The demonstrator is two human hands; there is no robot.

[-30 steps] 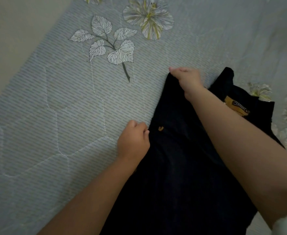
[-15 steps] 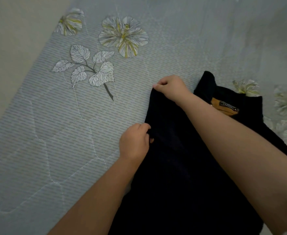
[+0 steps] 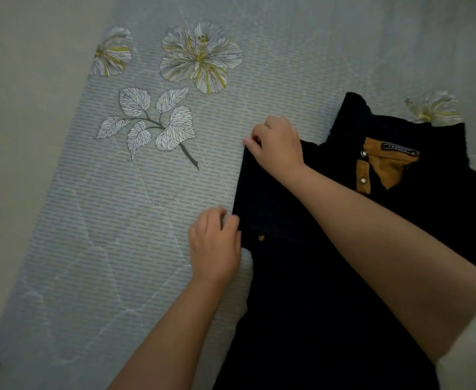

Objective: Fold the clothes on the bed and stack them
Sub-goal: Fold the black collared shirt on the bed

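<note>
A black shirt (image 3: 315, 291) with a mustard-brown collar lining and button placket lies on the bed, collar toward the far right. Its left sleeve is folded across the body. My right hand (image 3: 277, 147) pinches the far corner of that folded sleeve's left edge. My left hand (image 3: 214, 249) pinches the near corner of the same edge, just beside a small brown button. Both forearms cross the shirt and hide part of it.
The bed (image 3: 146, 220) carries a pale grey quilted cover printed with flowers and leaves. Its left edge runs diagonally, with a plain beige surface (image 3: 20, 136) beyond. A strip of white cloth (image 3: 467, 356) shows at the lower right.
Both hands have kept hold of the sleeve's edge, and the fold now lies flatter. The view has shifted, so more of the collar and its lining shows.
</note>
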